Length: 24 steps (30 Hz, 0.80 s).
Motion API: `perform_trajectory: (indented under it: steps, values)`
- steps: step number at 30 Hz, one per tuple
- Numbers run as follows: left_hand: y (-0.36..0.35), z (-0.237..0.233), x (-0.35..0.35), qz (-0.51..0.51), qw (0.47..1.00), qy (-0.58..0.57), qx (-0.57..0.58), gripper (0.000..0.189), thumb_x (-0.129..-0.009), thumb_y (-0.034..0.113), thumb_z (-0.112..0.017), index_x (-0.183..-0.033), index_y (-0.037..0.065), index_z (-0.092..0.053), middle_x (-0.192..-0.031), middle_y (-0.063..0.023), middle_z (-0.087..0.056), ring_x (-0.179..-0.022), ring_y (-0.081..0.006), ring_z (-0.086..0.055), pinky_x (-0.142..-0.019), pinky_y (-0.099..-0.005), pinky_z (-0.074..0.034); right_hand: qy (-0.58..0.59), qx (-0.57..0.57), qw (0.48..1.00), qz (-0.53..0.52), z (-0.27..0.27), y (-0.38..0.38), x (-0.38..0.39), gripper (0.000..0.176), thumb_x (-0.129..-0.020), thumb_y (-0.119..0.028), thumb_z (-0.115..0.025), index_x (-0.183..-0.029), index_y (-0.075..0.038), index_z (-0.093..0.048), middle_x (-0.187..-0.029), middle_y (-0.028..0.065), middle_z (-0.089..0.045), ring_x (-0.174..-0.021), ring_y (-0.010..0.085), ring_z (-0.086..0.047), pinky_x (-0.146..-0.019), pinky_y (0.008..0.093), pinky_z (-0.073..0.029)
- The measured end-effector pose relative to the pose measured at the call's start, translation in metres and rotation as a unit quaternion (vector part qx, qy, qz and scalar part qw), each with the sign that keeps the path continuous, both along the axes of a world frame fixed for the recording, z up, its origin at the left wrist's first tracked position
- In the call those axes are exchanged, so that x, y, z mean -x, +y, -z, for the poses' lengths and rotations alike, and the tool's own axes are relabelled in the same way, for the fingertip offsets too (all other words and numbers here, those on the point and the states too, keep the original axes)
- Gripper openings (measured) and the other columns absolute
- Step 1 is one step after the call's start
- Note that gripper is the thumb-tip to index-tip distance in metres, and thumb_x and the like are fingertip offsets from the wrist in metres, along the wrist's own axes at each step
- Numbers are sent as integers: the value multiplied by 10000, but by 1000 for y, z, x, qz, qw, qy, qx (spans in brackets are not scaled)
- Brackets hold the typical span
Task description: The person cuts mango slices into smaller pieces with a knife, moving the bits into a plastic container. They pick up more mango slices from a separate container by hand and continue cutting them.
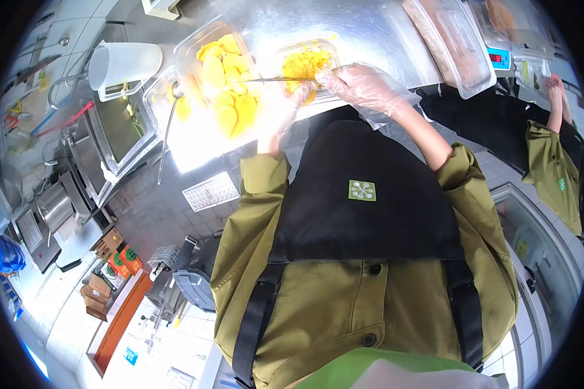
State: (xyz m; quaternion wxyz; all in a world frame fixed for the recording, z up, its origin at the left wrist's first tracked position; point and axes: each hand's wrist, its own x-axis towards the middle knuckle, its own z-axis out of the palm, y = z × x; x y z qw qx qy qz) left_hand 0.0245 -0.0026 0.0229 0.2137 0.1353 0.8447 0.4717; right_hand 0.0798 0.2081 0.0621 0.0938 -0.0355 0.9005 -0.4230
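My right hand [360,87], in a clear plastic glove, is closed with its fingertips at the end of a thin dark metal tool [266,80]. The tool lies level across the gap between two clear tubs. My gloved left hand [285,107] is at the near edge of the smaller tub [334,50], washed out by glare; its grip is unclear. That tub holds chopped yellow-orange pieces [302,63]. Left of it, a larger clear tub [189,44] holds big smooth yellow pieces [226,81].
A translucent pitcher [126,65] and a long-handled metal ladle [169,129] are at the left. Lidded clear containers [451,45] and a digital scale [498,58] stand at the right. A co-worker's hand [554,91] shows at far right.
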Motion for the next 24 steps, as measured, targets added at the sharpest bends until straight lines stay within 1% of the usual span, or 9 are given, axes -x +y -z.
perform_trajectory:
  steps: [4,5,7,10,12,14,17,23,24]
  values:
    - [10,-12,-4,-44,994,81,58,489,-866,396,-620,-1086,-41,-624,-1045,-235,-646,-996,-366,-601,-865,-425,-454,44,-83,996,-15,-4,-3,2,469,-996,-411,-406,-865,-17,-625,-660,194,-580,-659,373,-587,-639,450,-458]
    - [12,-18,-5,-43,994,82,58,489,-866,396,-620,-1086,-41,-624,-1045,-235,-646,-996,-366,-601,-865,-425,-454,76,-111,991,-27,-3,-4,2,450,-1003,-394,-391,-885,-31,-629,-671,181,-596,-665,368,-597,-646,449,-469]
    - [16,-26,-8,8,971,188,147,489,-890,373,-587,-1108,-65,-600,-1097,-247,-625,-1037,-375,-581,-908,-421,-434,116,-157,980,-38,1,-5,2,425,-1005,-377,-387,-909,-45,-634,-683,168,-608,-661,356,-604,-635,445,-479]
    - [17,-17,-11,-3,981,136,138,355,-874,268,-626,-1072,-26,-626,-1061,-212,-641,-960,-376,-599,-838,-417,-463,128,-214,968,-31,10,-13,4,382,-1004,-350,-392,-948,-71,-646,-698,145,-624,-651,329,-619,-606,430,-492]
    - [18,-7,-9,-20,983,159,95,360,-880,278,-619,-1075,-23,-628,-1057,-210,-638,-950,-373,-600,-837,-415,-463,100,-228,968,-7,12,-14,5,361,-1002,-339,-401,-962,-84,-653,-701,136,-628,-644,313,-626,-587,420,-496]
    - [16,-4,-12,-40,982,179,55,365,-885,288,-613,-1078,-21,-630,-1053,-207,-636,-941,-371,-601,-835,-414,-463,154,-197,967,41,11,-17,2,321,-996,-313,-417,-1005,-99,-656,-688,122,-627,-641,292,-636,-560,387,-505]
    - [19,-18,-20,-91,988,106,70,369,-894,289,-605,-1085,-27,-631,-1038,-209,-635,-942,-351,-602,-836,-399,-464,130,-209,969,-16,13,-16,-1,336,-997,-318,-411,-987,-96,-664,-687,126,-628,-654,283,-644,-572,381,-510]
    - [12,-17,-23,-49,988,125,75,417,-892,267,-617,-1177,-36,-588,-1115,-214,-604,-1017,-340,-569,-891,-380,-443,183,-265,947,15,28,-8,5,336,-1000,-300,-406,-993,-79,-660,-713,135,-631,-643,281,-642,-573,379,-511]
    - [12,-18,-22,-73,993,86,34,439,-895,304,-602,-1191,-20,-585,-1179,-213,-587,-1064,-353,-552,-923,-401,-428,199,-194,959,49,21,-9,2,371,-996,-334,-413,-966,-60,-661,-673,141,-618,-624,300,-630,-574,388,-505]
